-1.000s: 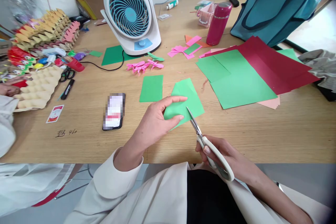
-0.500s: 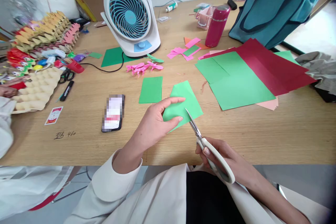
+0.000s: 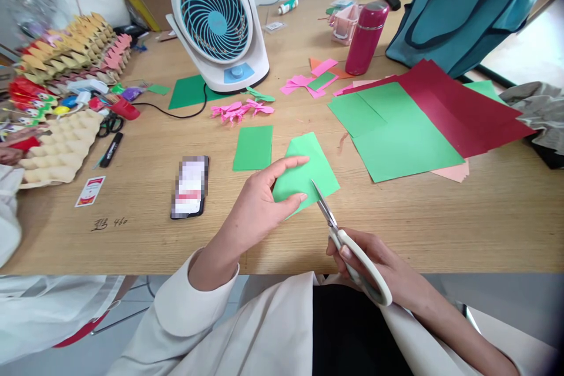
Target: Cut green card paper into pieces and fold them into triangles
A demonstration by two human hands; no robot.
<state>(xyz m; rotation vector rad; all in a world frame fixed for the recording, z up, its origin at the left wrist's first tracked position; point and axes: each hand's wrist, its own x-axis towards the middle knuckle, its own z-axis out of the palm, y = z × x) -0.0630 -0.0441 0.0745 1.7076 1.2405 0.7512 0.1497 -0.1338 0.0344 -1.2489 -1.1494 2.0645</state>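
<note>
My left hand (image 3: 259, 202) pinches a small green paper sheet (image 3: 308, 167) by its near left edge, thumb under, fingers on top, just above the wooden table (image 3: 484, 217). My right hand (image 3: 379, 264) grips white-handled scissors (image 3: 352, 252). Their blades point up and left, and the tips touch the paper's near edge beside my left fingertips. A second small green rectangle (image 3: 254, 148) lies flat just to the left of the held sheet.
A phone (image 3: 190, 187) lies left of my hands. Large green (image 3: 396, 135) and dark red paper sheets (image 3: 458, 106) spread at right, below a teal bag (image 3: 462, 6). A fan (image 3: 218, 20), magenta bottle (image 3: 366, 38), pink paper cuttings (image 3: 240, 110) and egg trays (image 3: 61, 147) stand behind.
Barely anything differs: the scissors and the green paper keep the same pose, and only the view shifts slightly.
</note>
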